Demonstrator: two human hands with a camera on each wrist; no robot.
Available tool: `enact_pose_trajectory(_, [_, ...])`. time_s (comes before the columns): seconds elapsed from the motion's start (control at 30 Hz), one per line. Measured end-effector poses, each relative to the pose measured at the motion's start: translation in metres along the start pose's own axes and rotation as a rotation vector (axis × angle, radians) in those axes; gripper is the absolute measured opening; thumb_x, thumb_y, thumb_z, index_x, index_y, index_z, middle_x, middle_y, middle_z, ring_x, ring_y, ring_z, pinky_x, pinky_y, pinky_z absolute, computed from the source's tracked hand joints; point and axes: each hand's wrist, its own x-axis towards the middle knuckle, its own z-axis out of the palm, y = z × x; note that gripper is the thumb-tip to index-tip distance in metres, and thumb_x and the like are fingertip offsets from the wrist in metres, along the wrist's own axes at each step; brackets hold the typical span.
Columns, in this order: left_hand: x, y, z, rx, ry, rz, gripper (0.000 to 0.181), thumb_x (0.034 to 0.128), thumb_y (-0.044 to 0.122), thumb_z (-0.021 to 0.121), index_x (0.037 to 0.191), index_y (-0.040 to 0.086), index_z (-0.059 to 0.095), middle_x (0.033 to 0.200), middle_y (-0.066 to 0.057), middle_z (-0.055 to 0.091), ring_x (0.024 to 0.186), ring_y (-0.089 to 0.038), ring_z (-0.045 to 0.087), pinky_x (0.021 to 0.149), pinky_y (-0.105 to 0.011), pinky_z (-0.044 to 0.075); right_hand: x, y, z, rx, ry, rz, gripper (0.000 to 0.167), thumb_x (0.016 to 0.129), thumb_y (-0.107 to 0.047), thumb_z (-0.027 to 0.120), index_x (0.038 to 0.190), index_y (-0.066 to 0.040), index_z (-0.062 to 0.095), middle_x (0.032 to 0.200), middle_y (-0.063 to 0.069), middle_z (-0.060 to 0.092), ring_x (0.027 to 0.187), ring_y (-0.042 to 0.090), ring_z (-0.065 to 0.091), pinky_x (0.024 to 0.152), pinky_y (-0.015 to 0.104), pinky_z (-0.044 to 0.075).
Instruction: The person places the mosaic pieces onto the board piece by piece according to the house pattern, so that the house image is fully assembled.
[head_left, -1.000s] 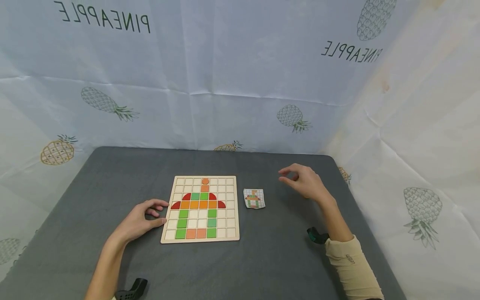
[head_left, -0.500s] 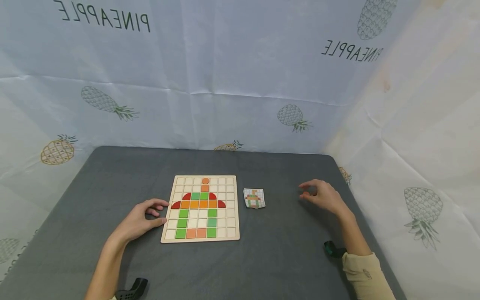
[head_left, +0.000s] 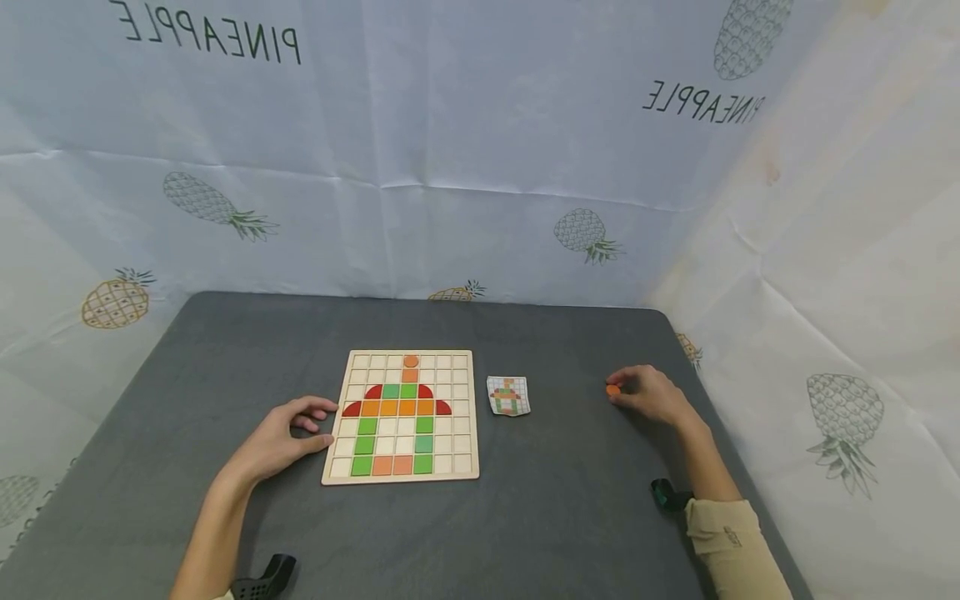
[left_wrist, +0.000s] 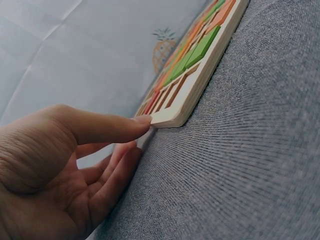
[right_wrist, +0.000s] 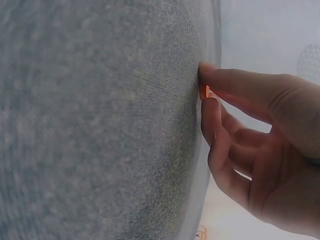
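Observation:
A square wooden grid board (head_left: 461,423) lies on the table, its cells partly filled with green, orange, salmon and red pieces and an orange disc (head_left: 411,361) in the top row. My left hand (head_left: 279,440) touches the board's left edge with thumb and fingertips, the fingers loosely bent; in the left wrist view the thumb (left_wrist: 112,128) lies against the rim near a corner. Over at the table's right side, my right hand (head_left: 651,395) pinches another orange disc (head_left: 612,390) between thumb and fingers, down at the tabletop. The right wrist view shows only a sliver of this disc.
Just right of the board lies a small paper card (head_left: 508,397) printted with a similar coloured grid pattern. The grey cloth-covered table (head_left: 540,517) has a curtain with pineapple prints (head_left: 450,125) behind it and at both sides. Each wrist wears a black device.
My right hand has moved right and towards me, down to the table, and an orange disc now shows between its fingertips. The left hand and the board have stayed put.

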Motion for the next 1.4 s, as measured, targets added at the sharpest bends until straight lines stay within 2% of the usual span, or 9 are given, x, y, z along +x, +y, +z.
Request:
enact_pose_trajectory(0.13, [0.0, 0.0, -0.001, -0.004, -0.004, -0.012, 0.05, 0.0925, 0.014, 0.086, 0.137, 0.003, 0.067, 0.123, -0.015, 0.065, 0.101, -0.019, 0.059, 0.08, -0.025, 0.049, 0.002, -0.001, 0.0, -0.017, 0.001, 0.013, 0.026, 0.099, -0.024, 0.08, 0.12, -0.008, 0.08, 0.116, 0.015, 0.079, 0.103, 0.033, 0.073, 0.075, 0.047, 0.055])
enact_pose_trajectory(0.3, [-0.001, 0.0, -0.002, 0.002, -0.003, -0.011, 0.05, 0.0921, 0.014, 0.087, 0.137, 0.002, 0.067, 0.123, -0.015, 0.066, 0.102, -0.02, 0.059, 0.08, -0.025, 0.049, 0.006, -0.007, 0.0, -0.013, 0.002, -0.014, 0.027, 0.101, -0.026, 0.078, 0.12, -0.007, 0.079, 0.116, 0.015, 0.079, 0.094, 0.022, 0.071, 0.071, 0.037, 0.052])
enact_pose_trajectory(0.43, [0.0, 0.001, -0.002, 0.009, -0.001, -0.015, 0.05, 0.0918, 0.015, 0.087, 0.137, 0.003, 0.068, 0.123, -0.015, 0.066, 0.101, -0.019, 0.06, 0.08, -0.025, 0.048, 0.016, -0.02, 0.001, 0.023, 0.015, -0.069, 0.028, 0.103, -0.023, 0.077, 0.123, -0.004, 0.077, 0.116, 0.016, 0.078, 0.068, 0.01, 0.06, 0.06, 0.03, 0.046])
enact_pose_trajectory(0.53, [0.0, 0.001, -0.001, 0.014, -0.002, -0.017, 0.05, 0.0919, 0.015, 0.087, 0.137, 0.003, 0.068, 0.123, -0.015, 0.066, 0.101, -0.019, 0.06, 0.08, -0.025, 0.048, 0.025, -0.038, 0.003, 0.054, 0.032, -0.103, 0.028, 0.103, -0.021, 0.077, 0.124, -0.004, 0.076, 0.118, 0.017, 0.077, 0.057, 0.007, 0.05, 0.053, 0.028, 0.042])
enact_pose_trajectory(0.67, [0.0, 0.001, 0.0, 0.016, 0.0, -0.011, 0.051, 0.0915, 0.015, 0.088, 0.136, 0.002, 0.068, 0.123, -0.016, 0.066, 0.102, -0.02, 0.06, 0.08, -0.025, 0.049, 0.04, -0.07, 0.008, 0.082, 0.06, -0.142, 0.029, 0.101, -0.023, 0.079, 0.125, -0.007, 0.077, 0.12, 0.016, 0.076, 0.058, 0.008, 0.05, 0.052, 0.027, 0.04])
enact_pose_trajectory(0.9, [0.0, 0.002, -0.001, 0.023, -0.003, -0.014, 0.051, 0.0911, 0.015, 0.088, 0.136, 0.002, 0.068, 0.122, -0.016, 0.066, 0.101, -0.021, 0.06, 0.08, -0.026, 0.048, 0.069, -0.123, 0.022, 0.123, 0.064, -0.233, 0.027, 0.1, -0.023, 0.08, 0.123, -0.01, 0.078, 0.118, 0.011, 0.077, 0.056, 0.011, 0.05, 0.051, 0.026, 0.04])
enact_pose_trajectory(1.2, [0.001, 0.003, -0.001, 0.022, -0.001, -0.003, 0.051, 0.0909, 0.014, 0.088, 0.136, 0.001, 0.068, 0.122, -0.016, 0.066, 0.101, -0.021, 0.06, 0.079, -0.026, 0.048, 0.102, -0.161, 0.046, 0.173, 0.016, -0.325, 0.026, 0.1, -0.021, 0.08, 0.122, -0.007, 0.079, 0.114, 0.011, 0.079, 0.049, 0.008, 0.042, 0.047, 0.024, 0.032])
enact_pose_trajectory(1.4, [-0.001, 0.003, 0.0, 0.014, 0.009, 0.008, 0.05, 0.0906, 0.014, 0.088, 0.135, 0.001, 0.068, 0.122, -0.016, 0.067, 0.1, -0.018, 0.06, 0.079, -0.026, 0.049, 0.118, -0.181, 0.058, 0.183, -0.034, -0.376, 0.027, 0.1, -0.023, 0.08, 0.123, -0.007, 0.079, 0.116, 0.012, 0.078, 0.053, 0.006, 0.047, 0.053, 0.023, 0.04])
